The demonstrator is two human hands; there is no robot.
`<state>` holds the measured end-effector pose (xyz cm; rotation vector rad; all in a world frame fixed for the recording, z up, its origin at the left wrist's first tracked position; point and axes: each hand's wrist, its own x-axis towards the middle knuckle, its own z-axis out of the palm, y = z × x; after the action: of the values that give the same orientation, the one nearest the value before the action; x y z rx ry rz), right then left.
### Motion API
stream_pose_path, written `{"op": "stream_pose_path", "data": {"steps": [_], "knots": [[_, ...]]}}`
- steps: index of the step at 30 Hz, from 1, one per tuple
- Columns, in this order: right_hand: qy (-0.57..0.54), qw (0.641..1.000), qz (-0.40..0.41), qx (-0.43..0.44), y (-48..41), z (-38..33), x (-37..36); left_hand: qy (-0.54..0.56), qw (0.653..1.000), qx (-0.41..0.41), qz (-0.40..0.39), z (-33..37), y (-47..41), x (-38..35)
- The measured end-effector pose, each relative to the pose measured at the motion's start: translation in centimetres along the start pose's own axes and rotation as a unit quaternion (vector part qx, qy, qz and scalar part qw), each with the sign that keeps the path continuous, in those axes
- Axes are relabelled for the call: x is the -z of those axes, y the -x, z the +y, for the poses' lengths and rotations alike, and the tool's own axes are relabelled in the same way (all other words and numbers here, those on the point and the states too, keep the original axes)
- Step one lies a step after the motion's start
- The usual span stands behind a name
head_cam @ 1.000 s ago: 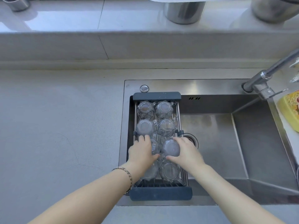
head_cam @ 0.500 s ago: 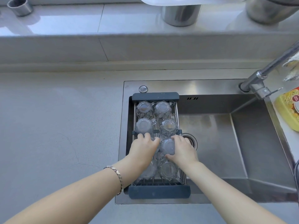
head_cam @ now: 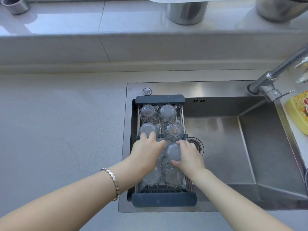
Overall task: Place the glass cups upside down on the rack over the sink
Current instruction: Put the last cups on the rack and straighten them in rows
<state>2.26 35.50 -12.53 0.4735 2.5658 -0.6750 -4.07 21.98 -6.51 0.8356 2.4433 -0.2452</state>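
A wire rack with dark blue end bars (head_cam: 160, 99) spans the left part of the sink (head_cam: 233, 147). Several clear glass cups stand upside down on it in two columns; the far pair (head_cam: 148, 113) (head_cam: 167, 112) and the second row's right cup (head_cam: 173, 131) are untouched. My right hand (head_cam: 188, 155) grips an inverted glass cup (head_cam: 173, 152) in the third row, right column. My left hand (head_cam: 146, 150) lies over the third row's left cup, fingertips reaching the second row's left cup (head_cam: 146, 129). Two more cups (head_cam: 173, 177) sit in the near row, partly hidden.
A chrome faucet (head_cam: 273, 77) reaches in from the right. A yellow sponge packet (head_cam: 298, 112) lies on the sink's right edge. Steel pots (head_cam: 185, 12) and a small steel cup (head_cam: 15, 5) stand on the back ledge. Grey countertop (head_cam: 58, 130) stretches left.
Both hands have moved slightly away from me along the rack, the right hand carrying its cup closer to the second row. The view has shifted a little.
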Motion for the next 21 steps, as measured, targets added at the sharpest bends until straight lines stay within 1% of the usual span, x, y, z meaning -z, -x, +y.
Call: {"op": "stream_pose_path", "data": {"steps": [5, 9, 13, 18, 21], "knots": [[-0.002, 1.0, 0.001, 0.004, 0.0, 0.0, 0.0, 0.002, 1.0, -0.011, -0.025, -1.2, -0.6, -1.5], [0.008, 1.0, -0.006, 0.009, 0.0, -0.1, 0.2, 0.017, 0.999, -0.025, -0.03, -2.5, -1.1, -3.3], [0.02, 1.0, -0.013, 0.011, -0.2, -0.1, 0.3, 0.025, 0.999, -0.032, -0.02, -2.7, -1.3, -4.6], [0.036, 0.999, -0.018, 0.002, -0.2, -0.1, 0.5, 0.062, 0.998, -0.028, 0.003, -3.1, -0.9, -5.6], [0.037, 0.999, -0.028, 0.022, 0.1, -0.4, 1.7, 0.081, 0.996, -0.03, 0.014, -3.5, -0.8, -6.0]]}}
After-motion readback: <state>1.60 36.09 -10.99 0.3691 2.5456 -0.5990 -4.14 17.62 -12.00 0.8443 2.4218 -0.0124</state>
